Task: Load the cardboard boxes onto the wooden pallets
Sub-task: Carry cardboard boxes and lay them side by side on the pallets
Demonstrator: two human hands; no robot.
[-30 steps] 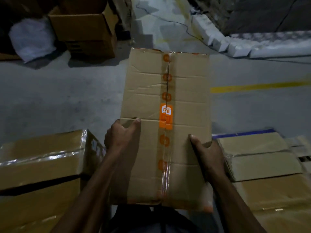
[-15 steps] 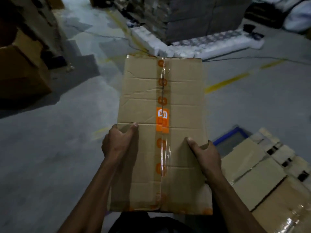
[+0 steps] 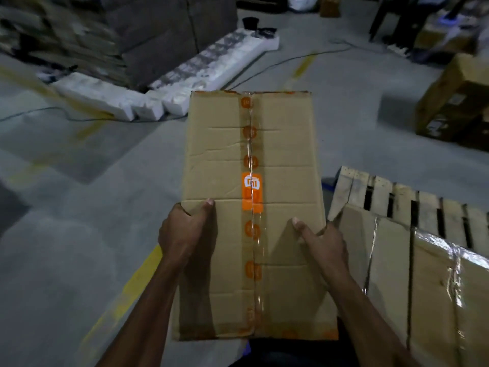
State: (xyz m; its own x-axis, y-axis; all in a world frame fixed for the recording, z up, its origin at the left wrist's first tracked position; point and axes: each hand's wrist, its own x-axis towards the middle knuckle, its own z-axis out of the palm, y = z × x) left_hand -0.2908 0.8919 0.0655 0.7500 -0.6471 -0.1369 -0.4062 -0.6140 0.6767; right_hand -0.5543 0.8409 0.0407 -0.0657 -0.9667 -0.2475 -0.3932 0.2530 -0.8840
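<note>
From the head view, the cardboard box (image 3: 251, 215) rides flat out in front of the body, clear of the floor. The left hand (image 3: 185, 231) and right hand (image 3: 321, 241) clamp opposite long sides, thumbs curled over the top, likely to keep it level. The wooden pallet (image 3: 412, 202) lies just right, partly loaded with wrapped boxes (image 3: 423, 282), slats bare beyond

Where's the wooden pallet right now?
In the head view the wooden pallet lies on the floor at the right, just right of the carried box, with taped boxes lying on its near part.
</note>
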